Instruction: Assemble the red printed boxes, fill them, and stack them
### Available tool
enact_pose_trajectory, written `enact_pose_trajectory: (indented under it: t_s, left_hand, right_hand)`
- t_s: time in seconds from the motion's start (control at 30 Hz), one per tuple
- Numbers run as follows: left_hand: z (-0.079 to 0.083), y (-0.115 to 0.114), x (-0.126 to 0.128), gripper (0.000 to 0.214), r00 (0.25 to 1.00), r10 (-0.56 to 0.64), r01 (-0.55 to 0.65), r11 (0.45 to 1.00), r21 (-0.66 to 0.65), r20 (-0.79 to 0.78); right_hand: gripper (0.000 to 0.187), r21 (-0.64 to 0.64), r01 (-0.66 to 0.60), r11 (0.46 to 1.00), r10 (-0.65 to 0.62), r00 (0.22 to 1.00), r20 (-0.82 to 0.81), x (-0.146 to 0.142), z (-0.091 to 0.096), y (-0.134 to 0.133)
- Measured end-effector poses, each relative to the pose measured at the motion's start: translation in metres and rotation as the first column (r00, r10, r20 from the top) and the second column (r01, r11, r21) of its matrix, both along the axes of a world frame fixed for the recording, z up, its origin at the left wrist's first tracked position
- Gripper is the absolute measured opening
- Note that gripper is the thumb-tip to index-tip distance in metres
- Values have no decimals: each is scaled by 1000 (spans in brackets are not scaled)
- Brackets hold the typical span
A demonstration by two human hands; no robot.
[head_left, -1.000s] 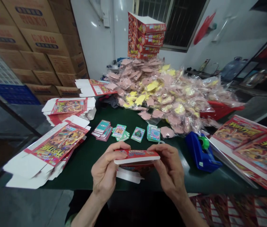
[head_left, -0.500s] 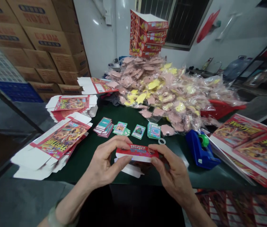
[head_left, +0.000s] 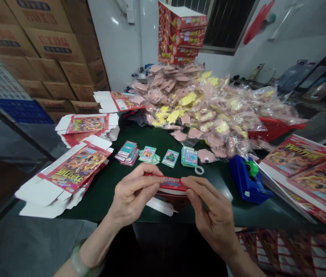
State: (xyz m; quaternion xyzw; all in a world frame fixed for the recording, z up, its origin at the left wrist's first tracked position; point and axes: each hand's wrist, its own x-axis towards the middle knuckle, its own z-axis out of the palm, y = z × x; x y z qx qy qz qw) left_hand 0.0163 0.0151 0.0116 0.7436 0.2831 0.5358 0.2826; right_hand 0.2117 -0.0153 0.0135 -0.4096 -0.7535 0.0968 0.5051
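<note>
Between my two hands, near the front edge of the green table, is a small red printed cardboard box [head_left: 173,184] with a white flap hanging below it. My left hand [head_left: 135,190] pinches its left end, thumb and fingers pressed on the top edge. At the right end my right hand [head_left: 209,204] grips the corner with thumb and forefinger. Just beyond lie a stack of cards [head_left: 127,152], green-edged cards [head_left: 149,154], a single dark-pictured card [head_left: 170,158] and another small card pile [head_left: 190,157]. A white ring [head_left: 199,170] rests beside that pile.
Flattened red boxes [head_left: 76,165] are stacked at left. A heap of bagged pink and yellow shapes [head_left: 191,104] fills the back, with stacked red boxes [head_left: 180,34] behind. At right stand a blue tape dispenser [head_left: 249,181] and printed red boxes [head_left: 307,165]. Brown cartons [head_left: 53,46] line the wall.
The box's top flap has folded down and its white edge now shows less. My left hand's fingers and thumb have slid right along the top edge. The view has shifted slightly.
</note>
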Motion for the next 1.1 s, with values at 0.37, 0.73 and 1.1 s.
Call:
enact_pose_trajectory:
  t_s: [0.37, 0.73, 1.1]
  left_hand:
    - [-33, 8, 8, 37, 994, 100, -106, 967, 231, 38]
    - [-38, -2, 18, 37, 897, 442, -434, 886, 167, -17]
    - [-43, 3, 19, 45, 911, 408, -408, 868, 284, 62]
  right_hand:
    - [51, 123, -33, 992, 26, 998, 56, 6, -38, 11]
    - [28, -129, 821, 556, -828, 561, 3, 137, -42, 1]
    - [20, -699, 577, 423, -747, 659, 91, 207, -31, 30]
